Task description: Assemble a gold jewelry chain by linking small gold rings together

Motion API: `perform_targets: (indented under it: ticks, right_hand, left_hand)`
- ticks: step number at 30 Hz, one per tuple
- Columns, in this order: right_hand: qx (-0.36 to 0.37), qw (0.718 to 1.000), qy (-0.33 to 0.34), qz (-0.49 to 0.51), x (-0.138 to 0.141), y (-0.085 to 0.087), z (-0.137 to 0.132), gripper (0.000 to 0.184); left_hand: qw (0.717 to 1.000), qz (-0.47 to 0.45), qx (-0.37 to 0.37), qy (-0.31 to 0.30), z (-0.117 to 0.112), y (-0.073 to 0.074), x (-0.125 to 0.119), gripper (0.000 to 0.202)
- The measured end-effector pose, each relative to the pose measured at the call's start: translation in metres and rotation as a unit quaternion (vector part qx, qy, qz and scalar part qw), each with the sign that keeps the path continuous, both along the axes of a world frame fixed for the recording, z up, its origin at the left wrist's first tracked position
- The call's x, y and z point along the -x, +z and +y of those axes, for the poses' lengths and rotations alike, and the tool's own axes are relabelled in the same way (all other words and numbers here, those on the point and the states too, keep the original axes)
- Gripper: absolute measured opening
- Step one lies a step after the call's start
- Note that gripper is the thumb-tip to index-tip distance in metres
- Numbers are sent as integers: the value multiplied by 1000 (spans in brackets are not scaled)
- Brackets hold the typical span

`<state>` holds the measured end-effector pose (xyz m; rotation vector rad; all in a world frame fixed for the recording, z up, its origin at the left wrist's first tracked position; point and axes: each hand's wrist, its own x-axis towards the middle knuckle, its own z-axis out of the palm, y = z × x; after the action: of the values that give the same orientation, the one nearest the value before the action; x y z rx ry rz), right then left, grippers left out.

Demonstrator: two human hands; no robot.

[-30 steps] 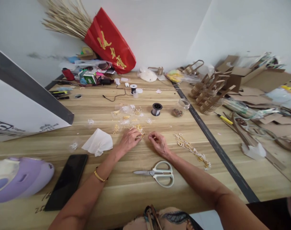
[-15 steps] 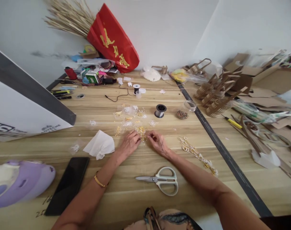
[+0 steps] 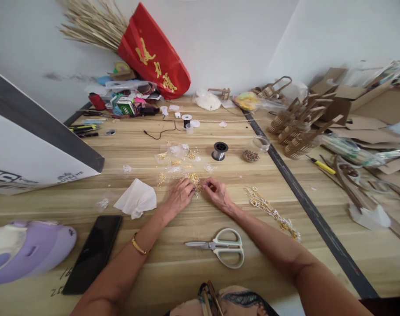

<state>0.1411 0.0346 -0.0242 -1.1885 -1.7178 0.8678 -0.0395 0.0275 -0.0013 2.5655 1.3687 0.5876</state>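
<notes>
A small heap of gold and silver beads or charms [image 3: 194, 179] lies on the wooden table between my two hands. My left hand [image 3: 180, 194] rests at the heap's left edge, its fingers bent together and its fingertips at the small pieces. On the other side, my right hand [image 3: 217, 194] is closed in a pinch close to the heap. Whatever sits in either set of fingertips is too small to make out. Scissors [image 3: 216, 247] with pale handles lie below the hands. Right of my right hand is a bundle of gold and silver chains [image 3: 272, 213].
Small bags of findings [image 3: 176, 151] lie beyond the heap, near a wire spool [image 3: 219, 152] and a dish of brown beads [image 3: 250, 156]. A white tissue [image 3: 136, 199], a black phone [image 3: 93, 254] and a white box [image 3: 38, 145] occupy the left. Small woven baskets [image 3: 295, 131] stand right.
Both hands stay almost in place at the heap, with only slight finger movement. The whole view has shifted very slightly.
</notes>
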Motion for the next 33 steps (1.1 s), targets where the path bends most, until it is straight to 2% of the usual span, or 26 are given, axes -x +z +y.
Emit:
perform_targets:
  ticks: [4, 8, 12, 18, 27, 33]
  right_hand:
    - [-6, 1000, 2, -11, 0, -2, -1, 17]
    - [-20, 1000, 13, -20, -1, -3, -1, 17]
    - [-13, 1000, 7, -21, -1, -4, 0, 16]
    - [0, 1000, 6, -16, 0, -4, 0, 18]
    - [4, 1000, 11, -12, 0, 1, -1, 18]
    - [11, 1000, 14, -10, -1, 2, -1, 18]
  left_hand:
    - [998, -54, 11, 0, 2, -1, 3, 14]
    - [993, -114, 26, 25, 6, -2, 9, 14]
    - [992, -111, 29, 50, 8, 0, 12, 10]
    - [997, -67, 45, 13, 8, 1, 5, 17]
    - [989, -142, 34, 32, 19, -6, 13, 15]
    - [968, -216, 105, 73, 23, -7, 18, 13]
